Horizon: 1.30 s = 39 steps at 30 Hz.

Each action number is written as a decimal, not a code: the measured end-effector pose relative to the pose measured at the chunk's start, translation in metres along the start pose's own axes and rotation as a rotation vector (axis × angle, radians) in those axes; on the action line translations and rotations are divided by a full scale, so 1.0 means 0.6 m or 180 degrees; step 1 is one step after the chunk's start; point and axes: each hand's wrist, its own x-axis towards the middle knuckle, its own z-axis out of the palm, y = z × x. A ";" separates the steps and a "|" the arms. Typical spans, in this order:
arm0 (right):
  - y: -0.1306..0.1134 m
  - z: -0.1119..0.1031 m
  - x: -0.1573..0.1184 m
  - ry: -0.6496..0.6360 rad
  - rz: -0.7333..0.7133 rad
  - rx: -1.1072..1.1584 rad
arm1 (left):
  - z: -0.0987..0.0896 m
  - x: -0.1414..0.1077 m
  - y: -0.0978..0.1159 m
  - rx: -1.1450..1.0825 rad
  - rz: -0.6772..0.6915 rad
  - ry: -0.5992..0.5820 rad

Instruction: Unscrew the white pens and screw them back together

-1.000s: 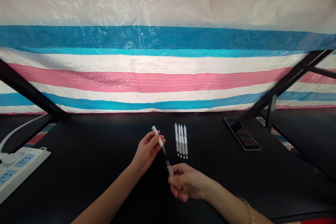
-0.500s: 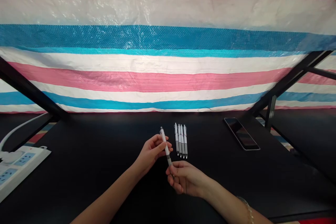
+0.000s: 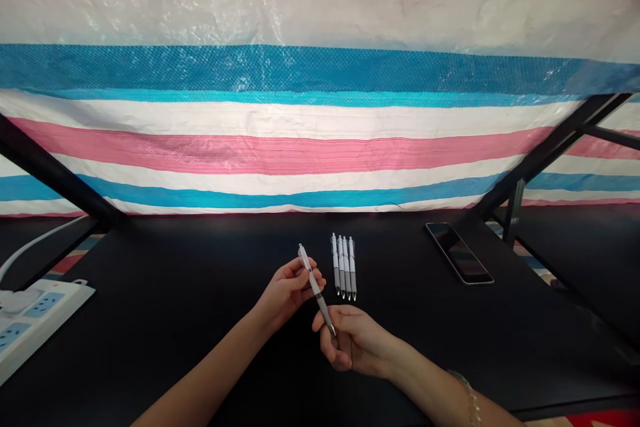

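A white retractable pen (image 3: 305, 259) with a grey grip and a silver tip slants down to the right. My left hand (image 3: 285, 293) pinches its barrel between thumb and fingers. By the lower end, my right hand (image 3: 357, 340) has its fingers loosely curled and apart. The pen's tip lies in front of those fingers, with no thumb over it; whether they touch is unclear. Just beyond the hands, several similar white pens (image 3: 344, 267) lie side by side on the black table (image 3: 200, 267), their tips toward me.
A dark phone (image 3: 460, 253) lies at the right of the table. On the left is a white power strip (image 3: 47, 320) with a plug and cable. Black metal bars (image 3: 540, 153) slope at both sides, and a striped plastic sheet (image 3: 300, 153) hangs behind.
My right thumb has come off the pen's grip, and the whole tip now shows. The pen's top has tilted a little to the left in my left hand.
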 end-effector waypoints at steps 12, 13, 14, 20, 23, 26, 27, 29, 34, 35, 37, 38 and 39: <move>0.003 -0.007 0.004 0.0197 0.0099 -0.0173 | -0.002 -0.001 0.001 0.0201 0.0217 0.0235; 0.003 -0.007 0.004 0.0271 0.0046 -0.0170 | -0.002 -0.001 0.001 0.0210 0.0222 0.0242; 0.003 -0.007 0.004 0.0354 -0.0008 -0.0171 | -0.002 -0.002 0.000 0.0220 0.0225 0.0238; -0.001 -0.003 0.002 0.0336 0.0097 -0.0137 | 0.003 -0.003 -0.002 0.0265 0.0181 0.0236; -0.002 -0.002 0.002 0.0474 -0.0082 -0.0081 | 0.005 -0.003 -0.001 0.0281 0.0195 0.0263; -0.001 -0.003 0.003 0.0477 -0.0113 -0.0192 | 0.006 -0.003 -0.002 0.0280 0.0182 0.0272; 0.000 -0.004 0.003 0.0429 -0.0104 -0.0220 | 0.006 -0.003 -0.002 0.0268 0.0170 0.0281; 0.000 -0.004 0.003 0.0377 -0.0119 -0.0199 | 0.005 -0.003 -0.003 0.0235 0.0166 0.0304; 0.000 -0.002 0.003 0.0597 -0.0282 -0.0183 | 0.006 -0.004 -0.005 0.0283 0.0215 0.0302; 0.000 -0.002 0.003 0.0596 -0.0275 -0.0223 | 0.006 -0.005 -0.005 0.0289 0.0215 0.0299; 0.001 -0.002 0.003 0.0521 -0.0206 -0.0290 | 0.007 -0.004 -0.005 0.0257 0.0187 0.0310; 0.001 -0.002 0.003 0.0476 -0.0172 -0.0301 | 0.008 -0.004 -0.006 0.0232 0.0174 0.0322; 0.002 -0.002 0.003 0.0452 -0.0166 -0.0300 | 0.008 -0.004 -0.006 0.0213 0.0163 0.0333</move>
